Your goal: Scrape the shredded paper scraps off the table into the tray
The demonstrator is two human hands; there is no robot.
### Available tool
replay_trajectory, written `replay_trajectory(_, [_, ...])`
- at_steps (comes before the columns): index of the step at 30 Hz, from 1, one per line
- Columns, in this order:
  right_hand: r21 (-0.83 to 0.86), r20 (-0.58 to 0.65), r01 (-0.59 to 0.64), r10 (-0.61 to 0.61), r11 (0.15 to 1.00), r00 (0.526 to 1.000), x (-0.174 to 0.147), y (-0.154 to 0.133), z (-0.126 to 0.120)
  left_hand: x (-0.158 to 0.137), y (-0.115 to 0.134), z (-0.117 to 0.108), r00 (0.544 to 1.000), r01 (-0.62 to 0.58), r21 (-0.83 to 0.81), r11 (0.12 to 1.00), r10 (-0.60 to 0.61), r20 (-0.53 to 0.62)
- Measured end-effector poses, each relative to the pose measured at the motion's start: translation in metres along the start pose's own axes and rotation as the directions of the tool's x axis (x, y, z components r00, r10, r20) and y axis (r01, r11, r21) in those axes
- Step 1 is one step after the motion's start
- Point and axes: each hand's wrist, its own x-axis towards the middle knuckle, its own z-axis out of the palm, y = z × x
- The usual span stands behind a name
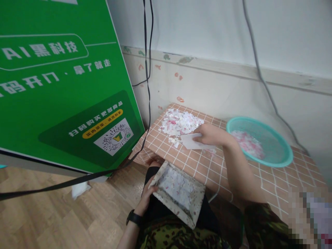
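Note:
My left hand grips the left edge of a shallow, speckled rectangular tray, which is tilted over my lap below the table edge. Small white paper scraps lie inside it, with a few pink bits. Over the table, my right hand is closed on a flat white card, its fingers partly hidden. Just beyond the card is a heap of white and pink paper scraps, and a few loose bits lie along its near side.
A turquoise mesh basket with pinkish scraps stands right of my forearm on the checked tablecloth. A green sign panel rises at left. Black cords hang in front of the wall. White plastic lies on the floor.

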Motion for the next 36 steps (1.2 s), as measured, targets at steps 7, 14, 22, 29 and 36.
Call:
replay_trajectory(7, [-0.059, -0.058, -0.005, 0.001, 0.998, 0.998, -0.003, 0.002, 0.002, 0.003, 0.005, 0.002, 0.998, 0.040, 0.008, 0.999, -0.039, -0.044])
replay_trajectory(14, [-0.060, -0.106, 0.010, -0.016, 0.998, 0.994, 0.003, 0.005, 0.007, 0.007, -0.003, 0.001, 0.997, 0.052, 0.000, 0.999, -0.052, -0.049])
replay_trajectory(22, [0.014, -0.121, 0.053, -0.051, 0.998, 0.991, -0.002, 0.005, 0.004, 0.008, 0.003, 0.003, 0.996, 0.078, -0.016, 0.997, -0.078, -0.048])
replay_trajectory(29, [-0.004, -0.208, 0.025, -0.025, 1.000, 0.978, -0.004, 0.007, 0.014, 0.007, -0.001, -0.002, 0.999, 0.034, 0.010, 0.999, -0.034, -0.021])
replay_trajectory(36, [-0.097, -0.217, -0.082, 0.059, 0.992, 0.974, -0.016, 0.013, 0.017, 0.007, -0.004, -0.006, 1.000, -0.016, 0.024, 1.000, 0.016, 0.001])
